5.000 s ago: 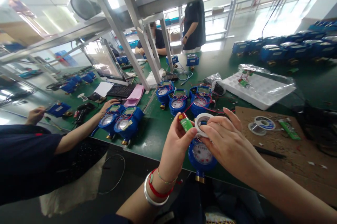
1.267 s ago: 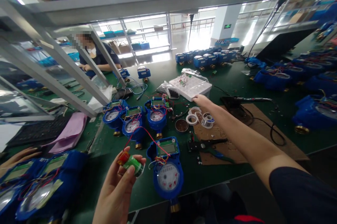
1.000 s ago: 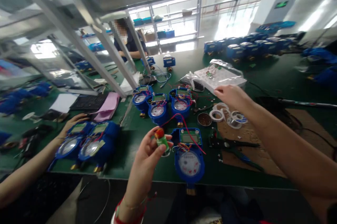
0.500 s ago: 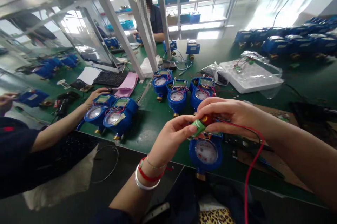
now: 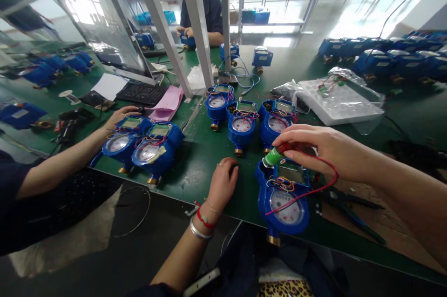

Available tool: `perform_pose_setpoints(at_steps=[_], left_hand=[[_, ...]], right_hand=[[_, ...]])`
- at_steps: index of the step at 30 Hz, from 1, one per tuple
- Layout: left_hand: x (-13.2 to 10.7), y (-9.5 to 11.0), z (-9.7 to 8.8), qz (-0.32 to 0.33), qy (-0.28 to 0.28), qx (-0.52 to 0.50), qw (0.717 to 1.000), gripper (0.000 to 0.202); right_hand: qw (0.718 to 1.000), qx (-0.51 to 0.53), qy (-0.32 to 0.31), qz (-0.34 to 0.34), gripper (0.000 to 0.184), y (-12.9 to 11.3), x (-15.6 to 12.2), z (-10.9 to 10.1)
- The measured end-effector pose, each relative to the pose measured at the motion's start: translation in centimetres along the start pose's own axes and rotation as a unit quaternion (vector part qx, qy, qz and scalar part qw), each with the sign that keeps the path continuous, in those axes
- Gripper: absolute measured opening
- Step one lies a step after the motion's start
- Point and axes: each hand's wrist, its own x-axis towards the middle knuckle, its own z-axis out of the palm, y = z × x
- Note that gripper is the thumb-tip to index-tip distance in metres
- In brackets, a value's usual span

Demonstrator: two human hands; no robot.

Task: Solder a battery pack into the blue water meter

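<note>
Since half a second ago I've let go with my left hand (image 5: 223, 183), which now rests loosely curled and empty on the green bench (image 5: 202, 152). Blue water meter (image 5: 284, 197) sits near me; my right hand (image 5: 323, 150) pinches the green battery (image 5: 271, 158) right over it.

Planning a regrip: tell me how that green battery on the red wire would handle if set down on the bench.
The green battery is a small cylinder, so it would probably roll. Its red wire loops slack to the blue meter, likely floppy and prone to tugging. The right hand pinches it easily; probably light.
</note>
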Motion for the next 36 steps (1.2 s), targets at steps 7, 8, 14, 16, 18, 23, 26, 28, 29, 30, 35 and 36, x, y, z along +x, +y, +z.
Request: perform_pose_setpoints(at_steps=[7, 8, 14, 16, 18, 23, 26, 28, 29, 30, 35, 36], left_hand=[[-0.6, -0.6, 0.4, 0.057, -0.030, 0.081, 0.995, 0.021], [-0.6, -0.7, 0.5, 0.064, -0.032, 0.101, 0.992, 0.021], [-0.4, -1.5, 0.5, 0.082, -0.035, 0.177, 0.980, 0.019], [-0.4, -1.6, 0.6, 0.087, -0.034, 0.193, 0.977, 0.018], [-0.4, -1.7, 0.6, 0.088, -0.034, 0.200, 0.975, 0.017], [-0.4, -1.1, 0.3, 0.074, -0.043, 0.188, 0.978, 0.020], [-0.6, -0.3, 0.2, 0.079, -0.093, 0.100, 0.987, 0.031], [-0.7, 0.3, 0.6, 0.081, -0.155, -0.015, 0.985, 0.049], [-0.9, 0.5, 1.0, 0.076, -0.182, -0.071, 0.978, 0.060], [-1.0, 0.7, 1.4, 0.066, -0.202, -0.118, 0.970, 0.071], [-1.3, 1.4, 3.3, -0.015, -0.246, -0.249, 0.937, 0.100], [-1.3, 1.4, 3.5, -0.024, -0.248, -0.261, 0.933, 0.101]], right_hand=[[0.997, -0.050, -0.034, -0.037, 0.025, 0.2, 0.8, 1.3], [0.997, -0.059, -0.036, -0.040, 0.025, 0.3, 0.8, 1.6], [0.992, -0.104, -0.050, -0.057, 0.020, -0.4, 1.0, 2.4], [0.989, -0.121, -0.057, -0.063, 0.019, -0.7, 1.0, 2.4], [0.986, -0.141, -0.058, -0.071, 0.017, -0.9, 1.0, 2.5], [0.978, -0.180, -0.064, -0.081, 0.016, -1.2, 0.8, 2.7], [0.971, -0.205, -0.086, -0.087, 0.014, -1.8, 1.2, 2.7], [0.964, -0.225, -0.107, -0.091, 0.011, -2.3, 1.5, 2.7], [0.960, -0.236, -0.116, -0.095, 0.009, -2.6, 1.7, 2.7], [0.956, -0.247, -0.124, -0.100, 0.007, -2.7, 1.8, 2.9], [0.948, -0.264, -0.145, -0.107, 0.006, -2.2, 1.9, 3.8], [0.948, -0.262, -0.140, -0.111, 0.007, -2.0, 1.9, 3.9]])
